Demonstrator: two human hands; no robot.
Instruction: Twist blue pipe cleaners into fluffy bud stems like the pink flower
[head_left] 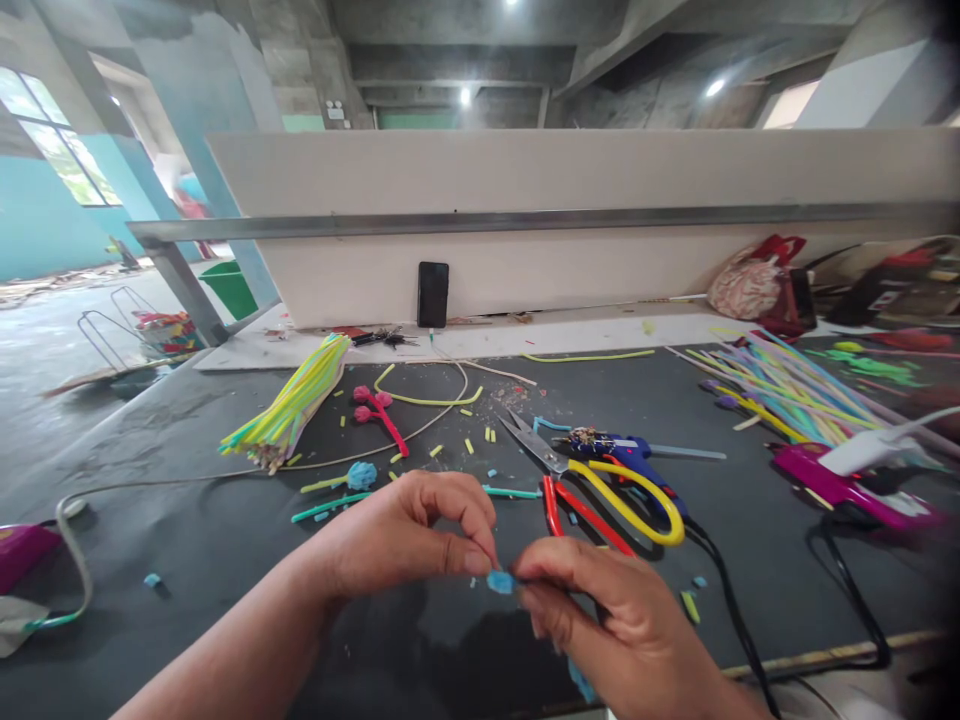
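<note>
A small blue pipe cleaner piece (500, 581) is pinched between my two hands, low over the dark table. My left hand (420, 530) has thumb and forefinger closed at its left end. On the other end, my right hand (607, 610) closes its fingertips. A second bit of blue fuzz (581, 680) shows below my right palm; whether it joins the pinched piece is hidden. Just beyond lie scissors (555, 460) with one yellow and one red handle, blades spread. Behind my left wrist rests a blue fuzzy ball (361, 475) beside green stems.
A blue glue gun (622, 450) trails a black cord. Pipe cleaner bundles lie left (292, 400) and right (795, 390). A pink branched piece (381, 415) and several cut bits are scattered between. A phone (433, 295) leans on the back board. A purple power strip (855, 485) sits right.
</note>
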